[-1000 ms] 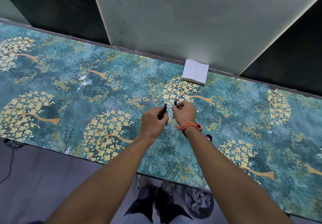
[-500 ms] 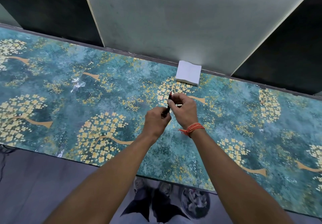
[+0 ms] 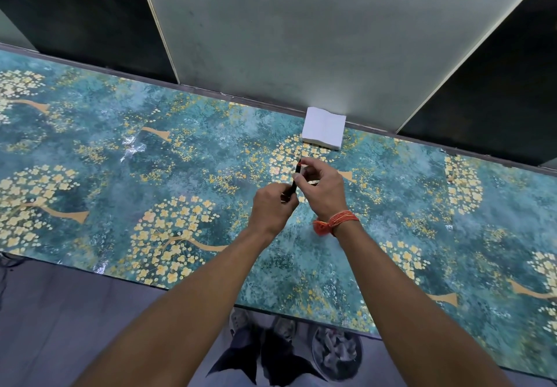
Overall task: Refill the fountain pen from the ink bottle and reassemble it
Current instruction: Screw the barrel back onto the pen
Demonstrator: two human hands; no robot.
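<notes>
A slim black fountain pen [image 3: 295,177] is held tilted above the table, its upper end pointing away from me. My left hand [image 3: 272,208] grips its lower end in a closed fist. My right hand [image 3: 322,189], with an orange thread band on the wrist, pinches the upper part between thumb and fingers. The two hands touch over the pen. Most of the pen's length is hidden by the fingers. No ink bottle shows in this view.
A folded white tissue stack [image 3: 324,127] lies at the back edge against the wall panel. The table [image 3: 150,181] has a teal cloth with yellow flower trees. Below the front edge stand my shoes and a small bin [image 3: 336,353] of crumpled paper.
The two hands, each holding a pen part a second ago, have come together and lifted slightly; the parts now line up as one pen. A small dark object beside my right wrist is gone from view.
</notes>
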